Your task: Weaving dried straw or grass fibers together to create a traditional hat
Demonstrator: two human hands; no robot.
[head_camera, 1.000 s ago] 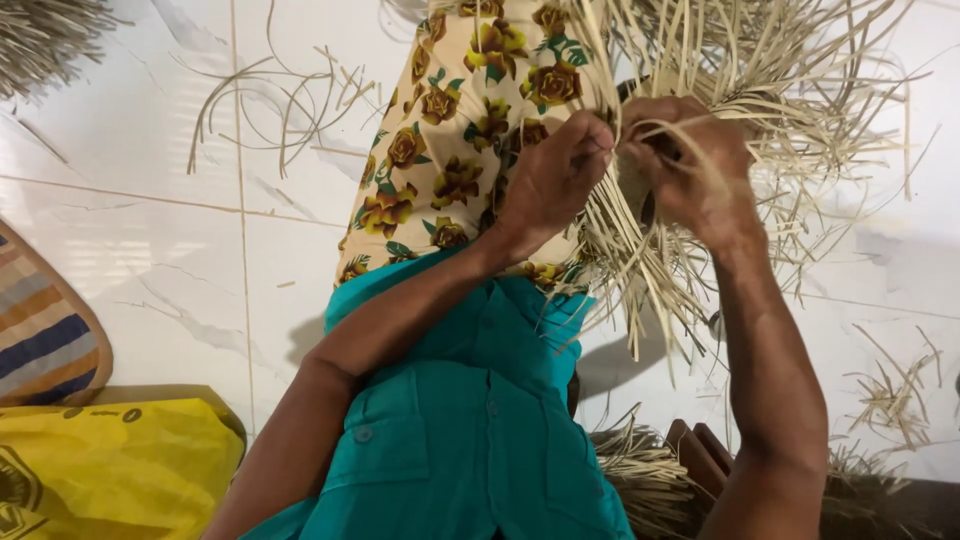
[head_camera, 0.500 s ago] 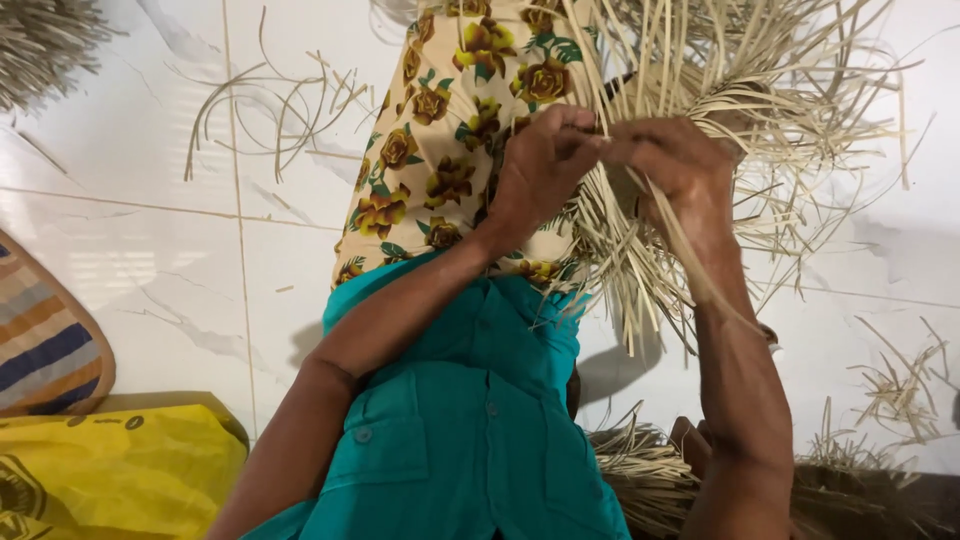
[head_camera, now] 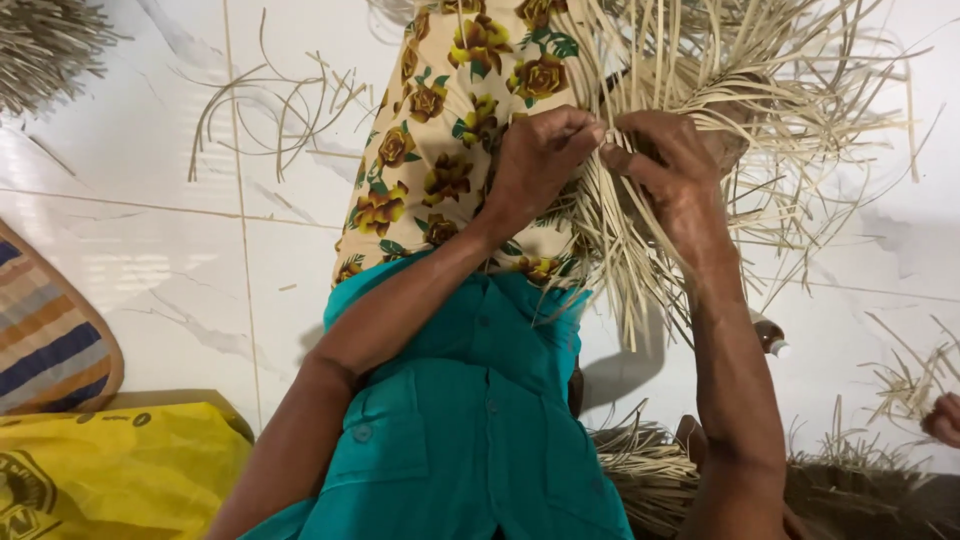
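Your left hand [head_camera: 540, 160] sits just above the middle of the frame, its grip pinched tight on a few pale straw strips [head_camera: 640, 230], thumb and fingertips meeting at the right edge of the hand. Your right hand [head_camera: 670, 170] is directly beside it, touching at the fingertips, clenched around the same bundle where the strips gather. From that point the strips fan out: long ends spray toward the upper right of the frame, and a denser tuft hangs downward below your hands, over the white tiled floor [head_camera: 180, 260].

Both hands rest over your lap, on a cream flowered cloth [head_camera: 450, 130] that runs from the top centre down to your teal shirt [head_camera: 470, 420] in the lower middle.

Loose curved strips [head_camera: 270, 100] lie on the floor in the upper left, well apart from your hands. A striped woven mat [head_camera: 45, 330] shows at the left edge, with a yellow bag [head_camera: 110, 470] in the lower left corner. More straw [head_camera: 650, 470] is heaped at the lower right, near your right forearm.
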